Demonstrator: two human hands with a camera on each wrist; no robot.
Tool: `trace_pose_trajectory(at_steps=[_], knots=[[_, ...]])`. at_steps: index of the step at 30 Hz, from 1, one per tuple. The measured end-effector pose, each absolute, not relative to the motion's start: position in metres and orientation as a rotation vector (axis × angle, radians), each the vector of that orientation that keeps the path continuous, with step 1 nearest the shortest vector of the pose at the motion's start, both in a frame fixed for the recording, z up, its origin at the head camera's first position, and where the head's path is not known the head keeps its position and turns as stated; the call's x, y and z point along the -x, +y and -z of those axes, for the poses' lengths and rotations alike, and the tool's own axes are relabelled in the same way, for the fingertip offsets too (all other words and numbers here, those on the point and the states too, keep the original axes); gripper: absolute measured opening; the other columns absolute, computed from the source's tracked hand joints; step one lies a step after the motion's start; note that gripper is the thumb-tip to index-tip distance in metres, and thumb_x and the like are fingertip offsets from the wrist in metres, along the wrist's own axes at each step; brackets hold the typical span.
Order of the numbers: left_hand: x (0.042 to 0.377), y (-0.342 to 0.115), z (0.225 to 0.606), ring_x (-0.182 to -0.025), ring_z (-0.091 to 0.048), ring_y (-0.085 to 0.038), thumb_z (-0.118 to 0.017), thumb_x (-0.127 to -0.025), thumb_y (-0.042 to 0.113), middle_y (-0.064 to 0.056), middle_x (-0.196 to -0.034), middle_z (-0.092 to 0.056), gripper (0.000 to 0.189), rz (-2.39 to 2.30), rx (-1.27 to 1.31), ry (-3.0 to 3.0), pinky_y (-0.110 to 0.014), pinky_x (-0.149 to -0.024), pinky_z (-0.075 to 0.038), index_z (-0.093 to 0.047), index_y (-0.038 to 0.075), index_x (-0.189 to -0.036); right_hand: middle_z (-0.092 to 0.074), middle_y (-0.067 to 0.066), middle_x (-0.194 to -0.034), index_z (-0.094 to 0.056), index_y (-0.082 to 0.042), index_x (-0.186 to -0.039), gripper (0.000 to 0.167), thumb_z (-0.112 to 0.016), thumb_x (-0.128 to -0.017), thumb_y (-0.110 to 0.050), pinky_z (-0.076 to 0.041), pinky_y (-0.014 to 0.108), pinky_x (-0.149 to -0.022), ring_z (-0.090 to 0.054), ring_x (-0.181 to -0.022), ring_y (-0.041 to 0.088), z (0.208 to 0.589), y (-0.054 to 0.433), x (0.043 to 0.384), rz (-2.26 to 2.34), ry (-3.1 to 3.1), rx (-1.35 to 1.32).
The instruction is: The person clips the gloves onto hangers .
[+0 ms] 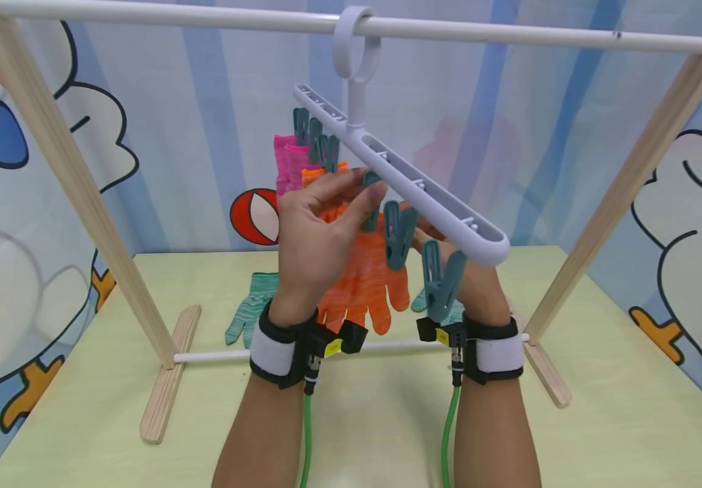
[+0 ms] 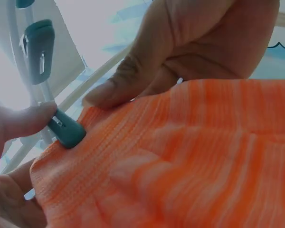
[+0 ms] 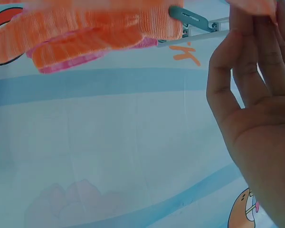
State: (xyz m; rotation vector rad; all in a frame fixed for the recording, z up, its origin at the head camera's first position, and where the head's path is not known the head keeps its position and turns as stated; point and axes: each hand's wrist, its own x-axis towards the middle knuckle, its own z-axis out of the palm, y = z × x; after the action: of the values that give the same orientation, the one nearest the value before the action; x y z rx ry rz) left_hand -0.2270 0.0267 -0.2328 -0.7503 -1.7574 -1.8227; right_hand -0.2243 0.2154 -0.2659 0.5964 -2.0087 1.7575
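Observation:
My left hand (image 1: pixel 320 237) pinches a dark teal clothespin (image 1: pixel 370 220) hanging under a pale grey hanger (image 1: pixel 412 175). In the left wrist view, the tip of that clothespin (image 2: pixel 69 133) overlaps the ribbed cuff of an orange glove (image 2: pixel 180 156). My right hand (image 1: pixel 482 291) pinches the cuff's other corner between thumb and fingers; in the head view, two free clothespins partly cover this hand. Farther along the hanger, a clothespin (image 3: pixel 190 18) grips a second orange glove (image 3: pixel 99 26), with pink gloves (image 1: pixel 286 163) clipped behind it.
The hanger hooks over a white rod (image 1: pixel 204 18) on a wooden frame (image 1: pixel 91 196). Two loose clothespins (image 1: pixel 400 234) dangle at the hanger's near end. A green glove (image 1: pixel 259 298) lies on the table at left; more green fabric (image 1: pixel 421 301) shows at right. A lower white bar (image 1: pixel 211 356) crosses behind my wrists.

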Motion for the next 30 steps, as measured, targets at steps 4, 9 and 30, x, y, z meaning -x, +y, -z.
trace_pose_trajectory(at_steps=[4, 9, 30], knots=[[0.226, 0.021, 0.232, -0.099, -0.068, -0.016, -0.076, -0.093, 0.017, -0.014, -0.103, -0.076, 0.034, 1.809, 0.744, -1.821, -0.04, -0.091, -0.055, -0.073, 0.006, -0.125, -0.07, -0.009, -0.086, -0.071, -0.016, -0.104, 0.01, -0.068, -0.097, -0.009, -0.057, 0.033, -0.089, -0.066, -0.089, 0.014, 0.261, 0.214, 0.227, -1.718, -2.058, -0.635], [0.224, 0.014, 0.23, -0.097, -0.069, -0.015, -0.075, -0.094, 0.018, -0.011, -0.102, -0.076, 0.037, 1.784, 0.747, -1.878, -0.039, -0.094, -0.055, -0.07, 0.009, -0.13, -0.07, -0.01, -0.093, -0.069, -0.005, -0.113, 0.015, -0.059, -0.102, -0.009, -0.054, 0.034, -0.083, -0.066, -0.088, 0.017, 0.261, 0.218, 0.233, -1.591, -2.109, -0.65], [0.172, 0.027, 0.225, -0.108, -0.061, -0.017, -0.065, -0.101, 0.018, -0.011, -0.111, -0.068, 0.029, 1.477, 0.584, -1.668, -0.036, -0.093, -0.051, -0.068, 0.005, -0.127, -0.064, 0.013, -0.094, -0.065, -0.001, -0.1, 0.022, -0.055, -0.106, -0.019, -0.047, 0.034, -0.08, -0.06, -0.083, 0.019, 0.315, 0.29, 0.275, -1.288, -2.433, -0.43]])
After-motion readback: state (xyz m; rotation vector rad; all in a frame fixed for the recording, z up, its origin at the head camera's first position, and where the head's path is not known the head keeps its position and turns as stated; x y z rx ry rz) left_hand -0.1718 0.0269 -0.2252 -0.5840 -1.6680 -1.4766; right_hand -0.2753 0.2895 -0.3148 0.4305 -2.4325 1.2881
